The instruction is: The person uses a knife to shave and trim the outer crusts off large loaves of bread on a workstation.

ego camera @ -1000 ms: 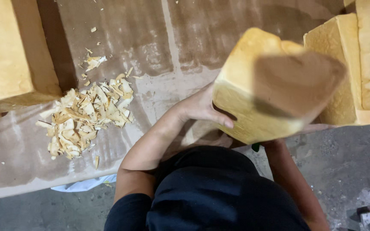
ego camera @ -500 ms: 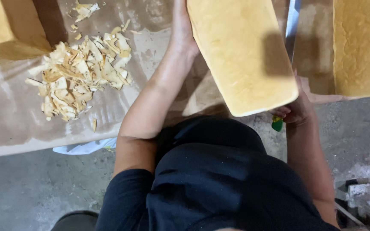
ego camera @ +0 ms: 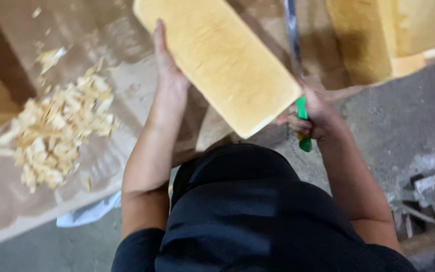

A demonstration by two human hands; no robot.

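A long yellow block (ego camera: 222, 60) is lying across the upper middle of the frame on the plastic-covered bench (ego camera: 91, 30). The left hand (ego camera: 169, 75) is pressing flat and open against its left side. The right hand (ego camera: 313, 116) is gripping a green-handled knife (ego camera: 298, 75) at centre right. Pale shavings (ego camera: 56, 131) are lying at left.

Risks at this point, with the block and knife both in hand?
1. Right hand grips a green-handled knife whose blade runs close beside the yellow block; a slip might cut.
2. Left hand only braces the block's side, so it may tip.
3. Shavings could scatter off the sheet.
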